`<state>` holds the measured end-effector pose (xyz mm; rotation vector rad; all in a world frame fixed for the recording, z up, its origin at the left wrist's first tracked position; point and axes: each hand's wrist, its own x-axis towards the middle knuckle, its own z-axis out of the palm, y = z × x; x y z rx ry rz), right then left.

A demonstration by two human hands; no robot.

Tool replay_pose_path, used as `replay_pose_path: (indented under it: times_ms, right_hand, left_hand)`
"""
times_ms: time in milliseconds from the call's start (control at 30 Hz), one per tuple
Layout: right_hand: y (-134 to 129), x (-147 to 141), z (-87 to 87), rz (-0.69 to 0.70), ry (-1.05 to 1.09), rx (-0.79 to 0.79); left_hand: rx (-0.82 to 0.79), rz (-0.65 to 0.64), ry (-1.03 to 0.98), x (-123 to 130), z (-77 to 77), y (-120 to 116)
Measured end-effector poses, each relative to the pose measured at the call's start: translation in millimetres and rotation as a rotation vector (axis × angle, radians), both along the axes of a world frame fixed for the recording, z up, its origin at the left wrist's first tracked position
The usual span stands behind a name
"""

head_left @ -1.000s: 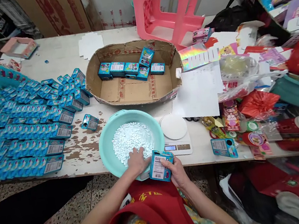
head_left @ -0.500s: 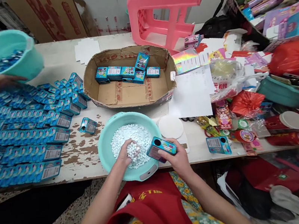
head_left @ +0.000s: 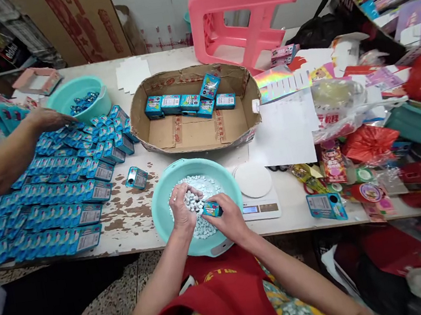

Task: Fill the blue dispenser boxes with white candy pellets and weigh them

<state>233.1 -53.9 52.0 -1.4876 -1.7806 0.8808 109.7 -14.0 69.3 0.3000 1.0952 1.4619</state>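
A teal basin holds many small pale candies at the table's front edge. Over it my left hand cups a heap of the candies, fingers curled. My right hand grips a small blue box, tilted toward the heap and touching or nearly touching it. The box's opening is hidden by the candies and fingers. Behind the basin, a cut-down cardboard box contains several blue boxes. One more blue box lies on the table left of the basin.
Right of the basin sits a white scale. Rows of blue boxes cover the left side, where another person's hand is beside a second teal basin. A pink stool stands behind; packets and bags clutter the right.
My left hand has lifted candies from the pile, and my right hand has brought the blue box to them. The second basin now rests farther back, with the other person's hand beside it.
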Motion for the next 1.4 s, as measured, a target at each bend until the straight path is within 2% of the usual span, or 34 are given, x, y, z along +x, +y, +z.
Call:
replay_pose_path:
  times_ms: [300, 767, 1100, 1400]
  right_hand:
    - [14, 2, 12.1, 0.014, 0.033, -0.051]
    - [25, 1, 24.9, -0.026, 0.113, -0.104]
    - [22, -3, 29.9, -0.032, 0.086, -0.087]
    - [18, -2, 31.0, 0.003, 0.031, -0.087]
  left_hand:
    - [0.024, -0.032, 0.078, 0, 12.1, 12]
    - [0.018, -0.045, 0.138, 0, 20.2, 18]
    - [0.047, -0.020, 0.248, 1, 23.7, 14]
    - [0.029, -0.048, 0.216, 8, 25.4, 11]
